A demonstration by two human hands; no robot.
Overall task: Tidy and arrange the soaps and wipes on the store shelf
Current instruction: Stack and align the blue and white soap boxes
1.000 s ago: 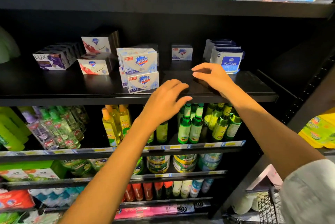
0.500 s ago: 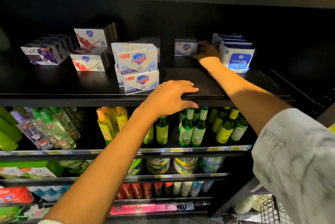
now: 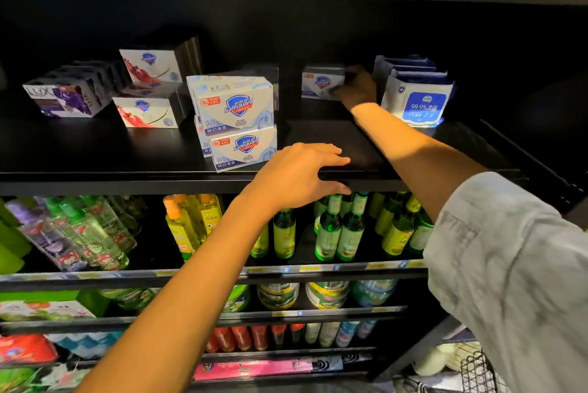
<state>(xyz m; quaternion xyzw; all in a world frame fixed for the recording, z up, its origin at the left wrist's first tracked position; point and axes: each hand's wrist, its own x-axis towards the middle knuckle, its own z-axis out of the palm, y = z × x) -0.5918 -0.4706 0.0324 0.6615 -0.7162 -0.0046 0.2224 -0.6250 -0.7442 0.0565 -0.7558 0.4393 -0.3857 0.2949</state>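
Observation:
On the black shelf (image 3: 95, 154), my right hand (image 3: 356, 87) reaches deep to the back and grips the right end of a small white Safeguard soap box (image 3: 319, 82). Just right of that hand stands a row of white-and-blue wipes packs (image 3: 416, 99). My left hand (image 3: 299, 176) rests on the shelf's front edge, fingers over the top and thumb under the lip. Left of it sits a stack of white-blue Safeguard soap boxes (image 3: 235, 122). Further left are red-and-white soap boxes (image 3: 148, 88) and a row of purple Lux boxes (image 3: 63, 96).
The shelf above overhangs closely. Below are green glass bottles (image 3: 340, 230), yellow bottles (image 3: 191, 224) and clear spray bottles (image 3: 79, 233). A wire basket (image 3: 477, 370) shows at the bottom right. The shelf's right side has a black upright frame (image 3: 541, 170).
My right hand moved from the shelf's front edge to the back and took hold of the lone small soap box. My left hand settled onto the shelf edge. The view shifted closer.

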